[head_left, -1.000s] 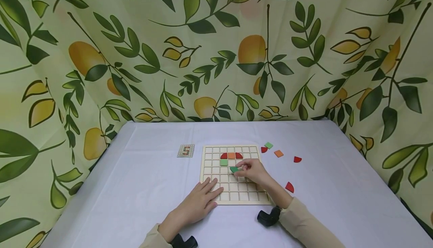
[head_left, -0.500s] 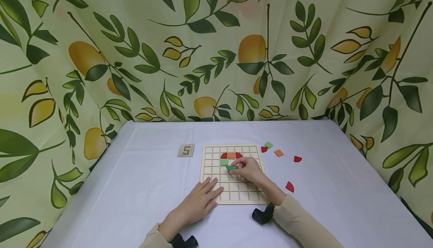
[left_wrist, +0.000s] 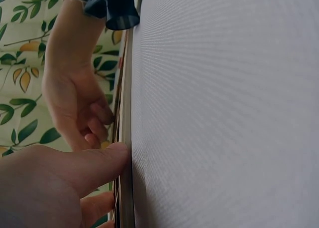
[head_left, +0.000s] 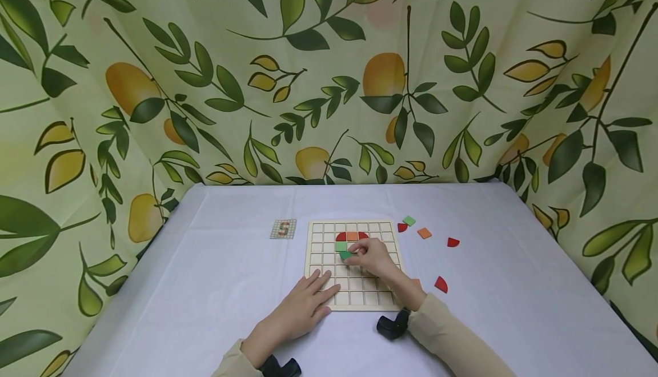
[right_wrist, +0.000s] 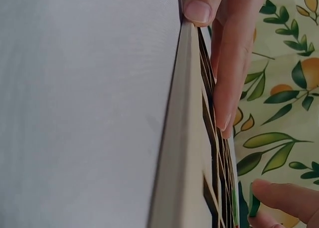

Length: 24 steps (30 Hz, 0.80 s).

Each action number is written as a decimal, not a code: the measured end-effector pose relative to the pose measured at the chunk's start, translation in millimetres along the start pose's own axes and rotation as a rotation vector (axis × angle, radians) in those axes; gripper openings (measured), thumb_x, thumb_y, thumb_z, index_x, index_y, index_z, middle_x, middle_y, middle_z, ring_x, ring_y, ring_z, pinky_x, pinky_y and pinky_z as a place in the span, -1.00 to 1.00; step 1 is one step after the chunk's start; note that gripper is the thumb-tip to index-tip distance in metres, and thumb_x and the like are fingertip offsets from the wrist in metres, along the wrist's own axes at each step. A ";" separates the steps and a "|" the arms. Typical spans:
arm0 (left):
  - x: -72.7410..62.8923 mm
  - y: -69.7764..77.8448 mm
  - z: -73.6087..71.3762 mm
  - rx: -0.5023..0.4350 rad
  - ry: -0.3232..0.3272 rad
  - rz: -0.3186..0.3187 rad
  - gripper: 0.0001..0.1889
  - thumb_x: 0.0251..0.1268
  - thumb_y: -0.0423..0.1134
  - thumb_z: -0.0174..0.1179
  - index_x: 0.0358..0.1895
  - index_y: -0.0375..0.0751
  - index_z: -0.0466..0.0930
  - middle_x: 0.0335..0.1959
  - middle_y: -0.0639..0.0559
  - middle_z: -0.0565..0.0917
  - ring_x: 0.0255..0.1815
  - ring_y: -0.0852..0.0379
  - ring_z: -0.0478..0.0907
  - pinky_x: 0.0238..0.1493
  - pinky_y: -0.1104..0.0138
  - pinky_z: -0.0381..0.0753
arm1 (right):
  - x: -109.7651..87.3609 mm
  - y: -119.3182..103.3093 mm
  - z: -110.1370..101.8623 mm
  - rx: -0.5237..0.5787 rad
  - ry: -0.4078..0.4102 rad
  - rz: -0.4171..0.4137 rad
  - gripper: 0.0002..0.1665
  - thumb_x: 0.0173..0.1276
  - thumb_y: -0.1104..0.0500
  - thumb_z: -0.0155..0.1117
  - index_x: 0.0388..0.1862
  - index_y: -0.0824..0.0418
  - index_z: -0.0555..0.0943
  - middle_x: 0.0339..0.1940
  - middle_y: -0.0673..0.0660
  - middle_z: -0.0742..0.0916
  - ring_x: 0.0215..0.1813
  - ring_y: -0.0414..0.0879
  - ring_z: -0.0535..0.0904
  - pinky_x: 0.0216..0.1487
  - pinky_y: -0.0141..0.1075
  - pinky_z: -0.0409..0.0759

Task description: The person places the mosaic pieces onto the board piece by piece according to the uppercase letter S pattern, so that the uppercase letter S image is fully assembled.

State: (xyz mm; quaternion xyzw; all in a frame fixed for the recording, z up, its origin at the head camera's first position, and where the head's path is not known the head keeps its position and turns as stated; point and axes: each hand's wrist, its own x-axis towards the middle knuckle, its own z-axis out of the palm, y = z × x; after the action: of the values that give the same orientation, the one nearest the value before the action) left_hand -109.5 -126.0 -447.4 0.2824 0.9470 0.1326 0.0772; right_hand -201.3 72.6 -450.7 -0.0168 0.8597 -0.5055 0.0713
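Note:
My right hand [head_left: 374,258] pinches a dark green tile [head_left: 345,256] between thumb and fingers, over a pale wooden grid board [head_left: 377,297]. In the right wrist view the same tile [right_wrist: 254,202] stands on edge between the fingertips. Just behind it on the board lies a light green square tile [head_left: 341,246]. Further back, an orange square tile [head_left: 352,236] sits between two red curved tiles, the left one [head_left: 341,236] in full view. My left hand [head_left: 300,307] rests with spread fingers on the board's near left corner, its thumb [left_wrist: 107,163] at the frame edge.
Loose tiles lie right of the board: a light green square [head_left: 409,220], an orange square [head_left: 424,233] and several red quarter-rounds, one nearest me [head_left: 441,284]. Another orange tile [head_left: 417,282] shows beside the right forearm. A small pattern card [head_left: 283,229] lies at the back left.
My right hand has moved left across the board with the dark green tile, bringing it in front of the light green square. The left hand has stayed in place.

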 end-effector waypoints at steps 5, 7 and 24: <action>0.7 -0.4 0.7 0.003 0.003 0.002 -0.52 0.46 -0.04 -0.02 0.41 0.10 0.32 0.53 -0.04 0.23 0.58 -0.14 0.11 0.49 -0.10 0.21 | 0.0 -2.0 2.3 -0.019 -0.003 0.018 -0.74 -0.01 0.27 0.53 -0.29 0.30 0.73 -0.65 -0.04 0.38 -0.50 -0.19 0.27 -0.51 -0.45 0.19; 0.9 -0.5 0.9 0.005 0.004 0.004 -0.52 0.46 -0.05 -0.01 0.41 0.10 0.32 0.53 -0.05 0.24 0.58 -0.14 0.11 0.48 -0.11 0.22 | 0.6 -2.5 3.1 -0.040 0.002 0.015 -0.73 -0.02 0.27 0.54 -0.30 0.30 0.73 -0.64 -0.04 0.39 -0.49 -0.18 0.28 -0.49 -0.44 0.20; 0.6 -1.0 1.0 -0.003 0.000 0.002 -0.52 0.45 -0.04 -0.01 0.41 0.10 0.33 0.53 -0.04 0.24 0.58 -0.15 0.11 0.48 -0.11 0.22 | 1.6 -7.0 8.3 -0.192 0.037 0.005 -0.74 -0.07 0.19 0.59 -0.36 0.23 0.75 -0.55 0.04 0.54 -0.47 -0.14 0.35 -0.50 -0.39 0.26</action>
State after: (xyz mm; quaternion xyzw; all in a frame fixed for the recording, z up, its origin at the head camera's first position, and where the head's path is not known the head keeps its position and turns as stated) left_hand -110.2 -126.3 -448.7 0.2833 0.9465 0.1338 0.0775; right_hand -202.0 61.8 -448.8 -0.0119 0.9054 -0.4208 0.0550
